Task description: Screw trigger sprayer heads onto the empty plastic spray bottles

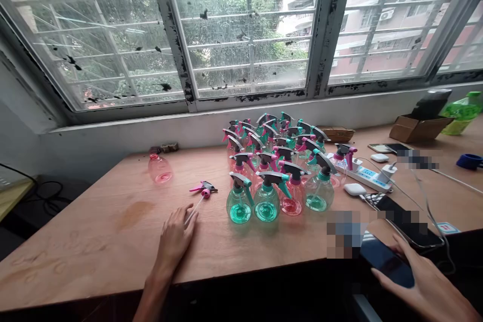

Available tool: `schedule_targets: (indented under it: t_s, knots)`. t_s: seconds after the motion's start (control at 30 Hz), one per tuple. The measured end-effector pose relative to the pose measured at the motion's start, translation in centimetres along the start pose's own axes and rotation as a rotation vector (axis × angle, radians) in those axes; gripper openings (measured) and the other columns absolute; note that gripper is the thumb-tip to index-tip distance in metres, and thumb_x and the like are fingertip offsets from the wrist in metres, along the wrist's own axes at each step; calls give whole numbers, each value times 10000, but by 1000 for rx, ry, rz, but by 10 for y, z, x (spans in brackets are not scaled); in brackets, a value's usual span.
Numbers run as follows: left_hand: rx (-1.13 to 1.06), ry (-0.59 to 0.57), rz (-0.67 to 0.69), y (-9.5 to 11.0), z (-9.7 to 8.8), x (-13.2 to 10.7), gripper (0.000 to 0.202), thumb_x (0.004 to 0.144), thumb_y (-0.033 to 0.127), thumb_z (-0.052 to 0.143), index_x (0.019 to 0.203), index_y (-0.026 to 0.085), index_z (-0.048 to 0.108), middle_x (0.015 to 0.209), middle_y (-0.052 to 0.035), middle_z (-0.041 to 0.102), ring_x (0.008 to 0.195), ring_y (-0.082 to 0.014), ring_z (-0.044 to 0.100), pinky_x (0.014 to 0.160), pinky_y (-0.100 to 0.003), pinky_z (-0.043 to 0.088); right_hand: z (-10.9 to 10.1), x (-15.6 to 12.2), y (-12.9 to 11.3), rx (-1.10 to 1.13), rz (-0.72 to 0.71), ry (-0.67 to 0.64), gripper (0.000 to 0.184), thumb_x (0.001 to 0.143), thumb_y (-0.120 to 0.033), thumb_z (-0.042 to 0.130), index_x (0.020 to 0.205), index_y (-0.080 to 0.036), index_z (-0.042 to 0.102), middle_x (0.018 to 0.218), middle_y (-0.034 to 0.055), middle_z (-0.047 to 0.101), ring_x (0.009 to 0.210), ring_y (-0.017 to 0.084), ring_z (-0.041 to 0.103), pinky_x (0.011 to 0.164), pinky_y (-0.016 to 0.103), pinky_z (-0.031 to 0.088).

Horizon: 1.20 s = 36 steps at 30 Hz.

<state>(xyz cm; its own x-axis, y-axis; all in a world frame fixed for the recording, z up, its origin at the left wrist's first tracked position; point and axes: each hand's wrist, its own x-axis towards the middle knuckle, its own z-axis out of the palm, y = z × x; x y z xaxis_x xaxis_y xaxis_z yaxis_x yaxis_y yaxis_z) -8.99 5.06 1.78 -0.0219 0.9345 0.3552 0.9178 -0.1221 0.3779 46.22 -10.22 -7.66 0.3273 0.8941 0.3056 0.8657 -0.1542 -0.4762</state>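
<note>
My left hand (174, 238) lies flat on the wooden table (94, 241), fingers stretched out and open. Its fingertips touch the thin tube of a loose pink-and-grey spray trigger head (204, 190). An uncapped pink bottle (160, 168) lies on its side further back left. A dense cluster of spray bottles (277, 171), pink and teal, stands in the middle of the table. My right hand (422, 284) hovers at the lower right, fingers spread, over a dark phone (385, 261) at the table's front edge.
A white power strip (368, 176) with cables, a white earbud case (354, 189), phones and a second dark phone (405, 221) crowd the right side. A cardboard box (415, 128) and green bottle (462, 110) sit at the back right. Barred windows run behind.
</note>
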Motion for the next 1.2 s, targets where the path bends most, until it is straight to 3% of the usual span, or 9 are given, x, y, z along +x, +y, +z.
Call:
schedule_targets:
  t_s: [0.13,0.37,0.5,0.63,0.83,0.93,1.03,1.13,1.2]
  knots:
    - [-28,6,-14,0,0,-1,406,953,460,448,1231,207,601,1219,-125,709,1162,-322,653,1010,-493,484,-13,-15,-17,128,-107,-272,687,830,-497,675,1437,-237,487,1358,170,676,1244,395,647,1011,467,571]
    - [-64,15,-23,4,0,-3,403,932,510,513,1198,222,606,1178,-117,721,1133,-328,675,1000,-508,497,1,13,-157,192,-456,-592,790,751,-288,693,1489,-108,478,1510,190,550,1421,406,467,1195,563,375]
    - [-98,20,-41,2,1,-5,437,924,515,540,1247,221,558,1229,-120,707,1159,-320,681,995,-487,524,16,28,-207,178,-550,-708,851,788,-239,644,1564,-62,341,1605,206,414,1505,358,340,1242,528,300]
    - [-134,48,-73,-8,-3,-8,530,920,504,549,1352,211,459,1326,-141,660,1199,-306,679,997,-455,549,22,31,-216,168,-607,-692,874,824,-188,602,1606,-102,222,1640,187,354,1528,319,295,1251,506,288]
    - [-118,77,-63,-29,-32,-11,799,818,569,682,1459,227,348,1495,-165,533,1337,-366,569,1120,-564,435,37,9,-214,185,-705,-441,769,876,-119,562,1576,-218,259,1498,164,519,1395,327,483,1147,551,452]
    - [-108,80,-57,-35,-50,17,747,881,549,616,1486,214,333,1521,-165,513,1339,-335,573,1112,-507,458,44,-1,-242,195,-944,-374,713,876,-92,573,1537,-210,334,1468,175,552,1359,360,512,1115,578,478]
    - [-53,200,-132,-36,-64,77,626,996,469,477,1513,158,310,1555,-217,442,1434,-347,459,1164,-512,389,50,3,-298,225,-1145,-374,632,903,-87,555,1510,-159,396,1573,180,452,1457,351,395,1197,526,395]
    - [31,305,-237,-37,-68,143,757,918,377,676,1532,138,302,1658,-206,243,1538,-389,223,1247,-571,217,66,24,-370,196,-1140,-391,615,928,19,434,1533,-21,338,1639,259,313,1526,345,270,1228,499,341]
    - [53,317,-350,-41,-64,173,593,933,361,674,1455,191,450,1603,-147,365,1458,-385,370,1178,-642,315,83,42,-415,131,-1002,-461,571,956,36,403,1524,11,341,1645,267,294,1546,324,226,1241,504,306]
